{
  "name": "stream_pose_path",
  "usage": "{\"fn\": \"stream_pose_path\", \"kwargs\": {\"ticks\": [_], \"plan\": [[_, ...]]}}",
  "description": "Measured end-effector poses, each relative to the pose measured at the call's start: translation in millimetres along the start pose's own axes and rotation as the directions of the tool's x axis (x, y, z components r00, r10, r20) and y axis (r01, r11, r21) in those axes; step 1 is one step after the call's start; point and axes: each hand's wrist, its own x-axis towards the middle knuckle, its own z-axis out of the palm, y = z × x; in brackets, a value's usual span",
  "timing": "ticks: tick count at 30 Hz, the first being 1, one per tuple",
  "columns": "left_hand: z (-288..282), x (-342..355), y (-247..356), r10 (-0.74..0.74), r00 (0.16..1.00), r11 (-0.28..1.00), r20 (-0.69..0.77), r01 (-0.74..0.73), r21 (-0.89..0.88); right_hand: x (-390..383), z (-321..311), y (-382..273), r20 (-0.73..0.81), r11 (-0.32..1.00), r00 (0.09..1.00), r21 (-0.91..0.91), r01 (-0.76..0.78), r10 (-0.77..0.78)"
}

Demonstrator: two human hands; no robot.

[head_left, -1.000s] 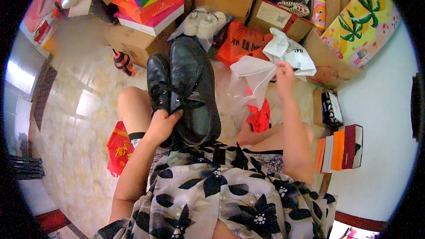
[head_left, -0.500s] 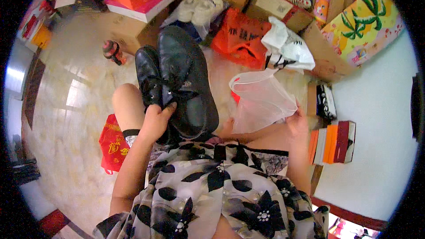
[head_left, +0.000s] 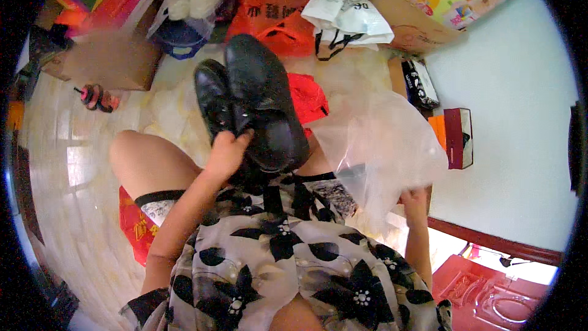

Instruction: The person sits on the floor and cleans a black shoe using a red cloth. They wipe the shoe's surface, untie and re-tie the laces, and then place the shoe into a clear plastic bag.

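1. Evidently, left hand (head_left: 226, 156) clasps both black shoes (head_left: 263, 101) together at mid-frame, presumably to leave the other hand free.
2. Right hand (head_left: 414, 201), right of centre, holds one edge of a translucent bag (head_left: 383, 144); likely why it billows loosely.
3. Upper frame: orange bag (head_left: 272, 9), white bag (head_left: 343, 12) near a brown carton (head_left: 413, 21), perhaps for easy reach.

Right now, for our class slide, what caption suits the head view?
Left hand grips black shoes; right hand holds a translucent plastic bag.
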Motion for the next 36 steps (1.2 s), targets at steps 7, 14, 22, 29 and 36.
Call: {"fn": "stream_pose_path", "kwargs": {"ticks": [7,14,22,29,36], "plan": [[62.1,25.4,-16.4,0.187,0.955,0.936,0.231,-0.244,0.252,8.5,16.1,16.2,-0.399,0.976,0.905,0.088,0.197,-0.147],[45.8,11.6,3.4,0.156,0.974,0.918,0.161,-0.204,0.34,10.2,-41.8,-68.4,-0.487,0.607,0.378,-0.504,0.614,-0.787],[28.0,7.1,7.4,0.197,0.98,0.94,0.039,-0.2,0.275,61.5,-48.4,-102.2,0.19,0.554,0.728,-0.532,0.64,-0.659],[-47.5,2.1,8.7,0.26,0.96,0.963,-0.107,-0.25,0.098,127.0,-34.4,-226.7,0.056,0.749,0.784,-0.263,0.608,-0.618],[-108.6,-60.5,57.1,-0.053,0.9,0.952,-0.434,0.176,0.249,156.3,27.0,-336.6,0.295,0.398,0.58,-0.494,0.773,-0.76]]}}
